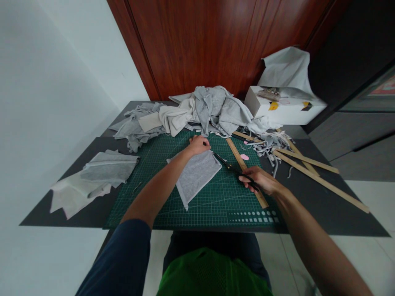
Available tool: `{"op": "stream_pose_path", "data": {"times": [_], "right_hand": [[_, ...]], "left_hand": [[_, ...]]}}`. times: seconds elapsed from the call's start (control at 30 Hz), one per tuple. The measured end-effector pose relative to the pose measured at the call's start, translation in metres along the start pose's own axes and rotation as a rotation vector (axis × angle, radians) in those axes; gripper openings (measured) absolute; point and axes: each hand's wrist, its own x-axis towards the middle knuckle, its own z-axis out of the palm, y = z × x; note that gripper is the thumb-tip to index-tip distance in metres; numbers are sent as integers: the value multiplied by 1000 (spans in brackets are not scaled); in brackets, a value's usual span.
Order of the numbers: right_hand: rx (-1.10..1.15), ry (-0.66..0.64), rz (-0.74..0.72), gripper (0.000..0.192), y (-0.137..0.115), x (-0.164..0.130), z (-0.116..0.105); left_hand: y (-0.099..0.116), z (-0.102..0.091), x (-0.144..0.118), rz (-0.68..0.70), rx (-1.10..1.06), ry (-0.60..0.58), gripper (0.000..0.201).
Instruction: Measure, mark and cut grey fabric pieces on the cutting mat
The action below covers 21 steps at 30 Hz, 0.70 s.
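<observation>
Scissors at the edge of a grey cloth on the green mat.
The cloth piece [197, 174] lies on the mat [216, 205]; the left hand [199, 144] presses its far corner, curled shut. The right hand [261, 180] grips black scissors [231, 167] at the cloth's edge. If the cloth slides, the cut may go crooked.

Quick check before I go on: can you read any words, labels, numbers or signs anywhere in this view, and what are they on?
No text is readable.
Green gridded cutting mat: white printed squares and dots by its near edge, no legible numbers.
White cardboard box: yellow and dark patches on its top, too blurred to read.
Long wooden ruler: any markings too small to read.
</observation>
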Motion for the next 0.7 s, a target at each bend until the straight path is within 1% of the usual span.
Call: {"op": "stream_pose_path", "data": {"times": [0.2, 0.47, 0.7], "right_hand": [[40, -16, -1, 43, -1, 7, 4], [46, -7, -8, 41, -2, 18, 2], [38, 12, 19, 38, -8, 17, 1]], "left_hand": [[-7, 1, 3, 38, -43, -14, 15], [-4, 2, 1, -6, -42, 1, 16], [-6, 3, 2, 5, -71, 9, 15]]}}
